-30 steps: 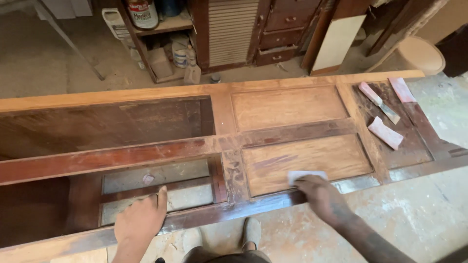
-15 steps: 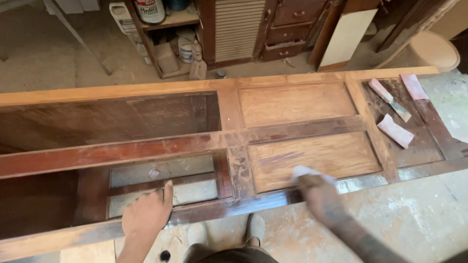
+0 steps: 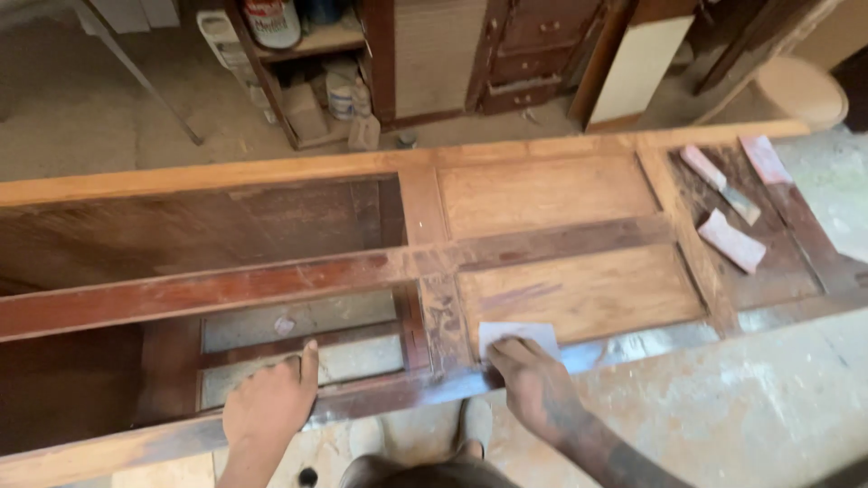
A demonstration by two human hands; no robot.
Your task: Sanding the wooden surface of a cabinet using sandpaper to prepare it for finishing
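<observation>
We look down into a dusty workshop, shelves with a paint can [image 3: 271, 20] and old cabinets along the back wall. A long wooden door [image 3: 542, 194] lies flat across it, panels partly stripped to bare wood, probably laid level so its rails can be worked from above. Folded sandpaper pieces [image 3: 731, 240] wait on the far panel. Our left hand [image 3: 267, 407] lies loosely spread on the near rail, steadying it. Our right hand [image 3: 533, 384] presses a pale sandpaper sheet [image 3: 517, 334] flat against the lower panel's edge.
</observation>
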